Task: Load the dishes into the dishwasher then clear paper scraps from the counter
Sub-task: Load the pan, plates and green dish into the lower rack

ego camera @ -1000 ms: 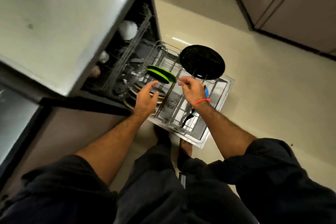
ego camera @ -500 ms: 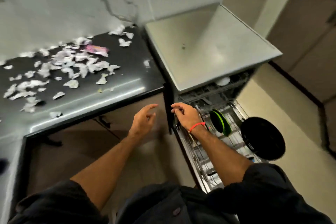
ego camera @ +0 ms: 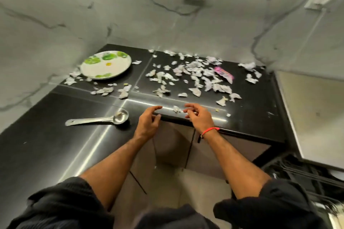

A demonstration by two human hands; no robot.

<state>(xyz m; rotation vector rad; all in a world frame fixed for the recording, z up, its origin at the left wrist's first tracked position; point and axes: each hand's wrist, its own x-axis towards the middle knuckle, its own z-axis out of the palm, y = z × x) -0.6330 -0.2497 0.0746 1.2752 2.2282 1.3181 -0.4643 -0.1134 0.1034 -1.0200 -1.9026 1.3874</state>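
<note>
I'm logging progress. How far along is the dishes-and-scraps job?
Not finished. A plate and a spoon lie on the counter, unloaded. The paper scraps are spread across it. Both hands, left and right, hover empty at the counter's front edge, holding nothing.

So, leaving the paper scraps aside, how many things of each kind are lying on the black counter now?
Plate: 1
Metal spoon: 1
Pink wrapper: 1
Total: 3
</note>
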